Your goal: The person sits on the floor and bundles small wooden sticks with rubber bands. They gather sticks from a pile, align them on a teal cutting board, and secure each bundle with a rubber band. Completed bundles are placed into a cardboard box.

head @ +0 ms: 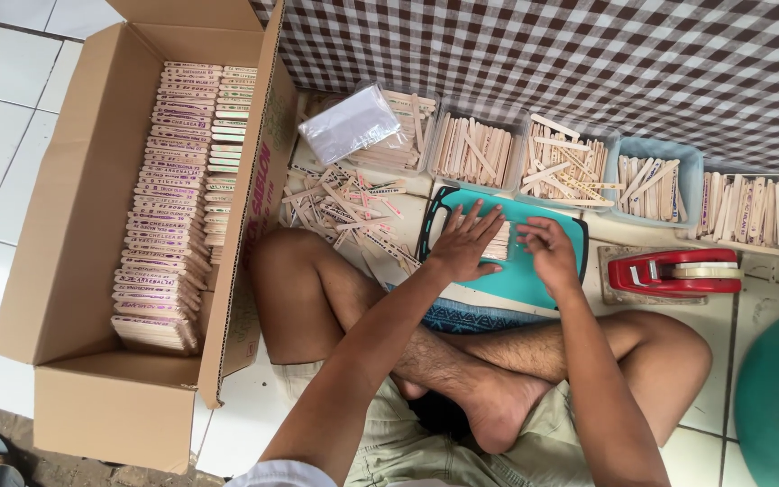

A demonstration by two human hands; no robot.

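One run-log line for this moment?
left hand: flat on wooden sticks | right hand: on teal board | tape dispenser: right, untouched

Left hand and right hand are pressing flat on wooden sticks lying on a teal board; red tape dispenser is sitting just beside.

A cardboard box stands at the left with packed sticks stacked in rows inside. Loose sticks lie between box and cutting board. Behind the board runs a row of trays holding sticks; a tape dispenser sits right of the board
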